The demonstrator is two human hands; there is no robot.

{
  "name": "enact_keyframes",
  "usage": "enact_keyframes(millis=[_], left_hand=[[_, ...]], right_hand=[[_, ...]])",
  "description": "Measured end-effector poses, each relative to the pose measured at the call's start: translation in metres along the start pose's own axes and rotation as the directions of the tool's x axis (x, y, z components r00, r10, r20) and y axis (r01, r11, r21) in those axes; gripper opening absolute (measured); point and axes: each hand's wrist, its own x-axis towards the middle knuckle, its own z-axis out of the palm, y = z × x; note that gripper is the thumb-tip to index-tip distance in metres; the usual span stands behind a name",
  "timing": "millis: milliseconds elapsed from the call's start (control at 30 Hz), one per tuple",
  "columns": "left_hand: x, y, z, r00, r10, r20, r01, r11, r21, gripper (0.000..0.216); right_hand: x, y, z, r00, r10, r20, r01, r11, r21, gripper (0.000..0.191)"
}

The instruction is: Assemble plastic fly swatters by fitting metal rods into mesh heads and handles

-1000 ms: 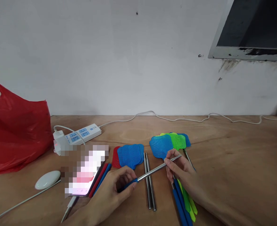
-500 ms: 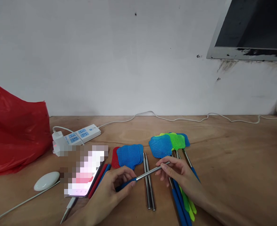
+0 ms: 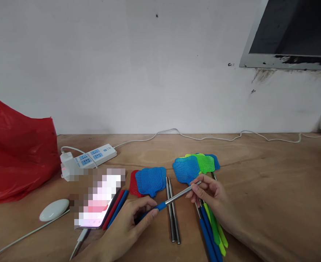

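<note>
My left hand (image 3: 135,220) is closed round the blue grip of a fly swatter handle (image 3: 178,195). Its bare metal rod slants up to the right, where my right hand (image 3: 209,194) pinches the far end between thumb and fingers. No mesh head sits on that end. Below the rod, two loose metal rods (image 3: 173,218) lie side by side on the table. Behind my left hand rest blue mesh swatter heads (image 3: 151,181) overlapping a red head (image 3: 133,182). Under and beyond my right hand lie several whole fly swatters (image 3: 187,169) in blue, green and yellow.
Red and blue grips (image 3: 119,203) lie beside a lit phone (image 3: 101,203) with a charging cable. Further left are a white computer mouse (image 3: 54,210), a power strip (image 3: 104,154) and a red plastic bag (image 3: 20,156). A white cord (image 3: 204,138) runs along the wall.
The handle has shifted right and slightly up in my hands. More of its blue grip now shows past my left fingers, and my right hand has moved right with the rod's end.
</note>
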Motion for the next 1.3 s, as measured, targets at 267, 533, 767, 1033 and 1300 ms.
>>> enact_keyframes(millis=[267, 533, 767, 1033, 1300], left_hand=[[0.002, -0.008, -0.003, 0.997, 0.032, -0.066, -0.029, 0.998, 0.047, 0.026], [0.000, -0.006, 0.001, 0.994, 0.067, -0.084, -0.058, 0.992, 0.110, 0.025], [-0.002, 0.007, -0.002, 0.990, 0.119, -0.075, -0.112, 0.990, 0.083, 0.028], [0.005, -0.013, -0.010, 0.941, 0.235, -0.245, -0.125, 0.911, 0.394, 0.034], [0.008, -0.024, -0.007, 0.937, 0.281, -0.209, -0.104, 0.794, 0.599, 0.045]], right_hand=[[0.000, 0.002, 0.001, 0.995, 0.082, 0.053, -0.080, 0.996, -0.046, 0.036], [0.000, 0.001, -0.001, 0.996, 0.059, 0.059, -0.058, 0.998, -0.026, 0.032], [0.000, -0.003, 0.000, 0.992, 0.053, 0.115, -0.054, 0.998, 0.012, 0.032], [0.006, -0.019, -0.005, 0.975, 0.114, -0.191, -0.069, 0.971, 0.231, 0.039], [0.008, -0.011, -0.009, 0.984, 0.143, -0.110, -0.129, 0.984, 0.124, 0.045]])
